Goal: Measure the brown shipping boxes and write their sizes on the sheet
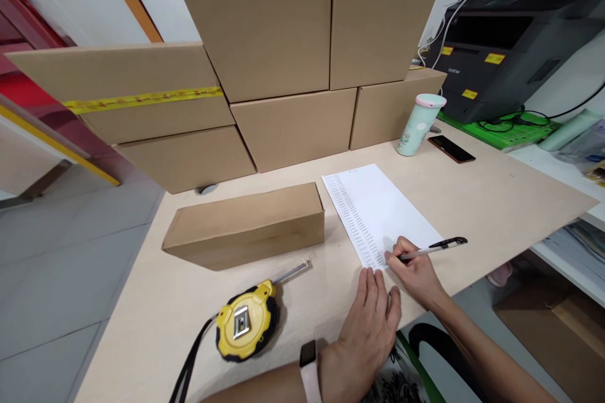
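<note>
Head view: inward from the left edge of the bench (142,315) sit a tape measure (253,312) and carton (246,227); next, the left hand (363,321) lies at the sheet's near edge, fingers flat, side by side. The right hand (418,271) has its fingers clamped on the pen (432,247) over that sheet (378,208), the pen's long axis running rightward, clip end toward open bench.

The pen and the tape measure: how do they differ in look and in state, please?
The pen is slim, while the tape measure is wide and chunky. The pen is held at a tilt in the right hand; the tape measure lies on the table, unheld, its blade partly out. Both have black parts.
</note>
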`<state>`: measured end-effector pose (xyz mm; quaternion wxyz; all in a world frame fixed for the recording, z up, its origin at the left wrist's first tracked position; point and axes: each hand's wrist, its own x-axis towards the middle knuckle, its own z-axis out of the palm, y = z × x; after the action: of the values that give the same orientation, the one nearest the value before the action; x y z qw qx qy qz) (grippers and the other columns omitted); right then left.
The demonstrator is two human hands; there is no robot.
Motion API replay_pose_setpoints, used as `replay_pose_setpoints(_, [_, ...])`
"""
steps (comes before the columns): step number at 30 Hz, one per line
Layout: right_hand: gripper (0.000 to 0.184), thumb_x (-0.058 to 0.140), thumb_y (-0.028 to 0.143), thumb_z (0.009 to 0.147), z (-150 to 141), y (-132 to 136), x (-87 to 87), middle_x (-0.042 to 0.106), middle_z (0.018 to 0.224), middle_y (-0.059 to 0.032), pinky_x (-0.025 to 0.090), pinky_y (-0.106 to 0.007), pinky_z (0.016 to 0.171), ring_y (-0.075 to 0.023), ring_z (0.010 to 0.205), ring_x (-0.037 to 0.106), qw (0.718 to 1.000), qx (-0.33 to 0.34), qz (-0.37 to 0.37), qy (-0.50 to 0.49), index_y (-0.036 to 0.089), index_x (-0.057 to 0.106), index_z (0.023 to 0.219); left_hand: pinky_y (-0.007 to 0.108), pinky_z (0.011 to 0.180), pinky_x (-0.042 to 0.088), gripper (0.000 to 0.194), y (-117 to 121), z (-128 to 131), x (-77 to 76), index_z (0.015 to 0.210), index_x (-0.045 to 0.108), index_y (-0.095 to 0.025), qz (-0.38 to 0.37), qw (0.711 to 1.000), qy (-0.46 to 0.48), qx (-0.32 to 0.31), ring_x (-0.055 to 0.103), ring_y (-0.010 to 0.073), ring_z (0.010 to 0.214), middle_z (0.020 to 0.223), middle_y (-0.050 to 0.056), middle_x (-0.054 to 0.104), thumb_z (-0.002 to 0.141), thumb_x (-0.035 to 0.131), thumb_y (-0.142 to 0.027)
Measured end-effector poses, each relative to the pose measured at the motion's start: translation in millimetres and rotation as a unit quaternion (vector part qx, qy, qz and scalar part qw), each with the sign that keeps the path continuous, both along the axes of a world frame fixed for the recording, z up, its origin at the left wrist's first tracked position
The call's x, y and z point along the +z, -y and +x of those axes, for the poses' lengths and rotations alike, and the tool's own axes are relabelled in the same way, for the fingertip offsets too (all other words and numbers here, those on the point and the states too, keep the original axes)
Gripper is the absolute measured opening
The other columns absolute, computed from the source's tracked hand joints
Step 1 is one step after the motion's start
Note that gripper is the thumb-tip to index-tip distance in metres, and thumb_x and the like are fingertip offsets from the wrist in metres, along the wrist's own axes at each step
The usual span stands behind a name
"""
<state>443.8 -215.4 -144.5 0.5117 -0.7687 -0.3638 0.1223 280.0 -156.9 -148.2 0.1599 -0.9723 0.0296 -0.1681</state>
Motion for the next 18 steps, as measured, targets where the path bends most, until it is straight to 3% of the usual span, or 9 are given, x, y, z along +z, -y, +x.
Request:
replay_pose_setpoints(9, [0.029,0.056,0.033,0.079,-0.6,-0.4,3.9,0.036,0.055,0.0058,0.034,-0.027,0.052,-0.0131,0.054,0.039,1.000,0.009,-0.016,0.006,0.025,0.036,0.060,0.062,0.114,0.012,0.045,0.2,-0.1,1.6,0.129,0.045,-0.002,-0.002,1.000,0.015,0.003,0.057,0.0375,0.121,0.127,0.026,0.061,0.093,0.037,-0.028])
replay_pose_setpoints(18, [0.029,0.057,0.032,0.078,-0.3,-0.3,2.8,0.036,0.056,0.0057,0.035,-0.027,0.053,-0.0131,0.055,0.038,1.000,0.007,-0.009,0.001,0.025,0.035,0.060,0.059,0.112,0.019,0.041,-0.6,0.6,4.0,0.126,0.048,-0.004,0.000,1.000,0.019,0.006,0.059,0.0353,0.119,0.125,0.023,0.064,0.094,0.036,-0.027])
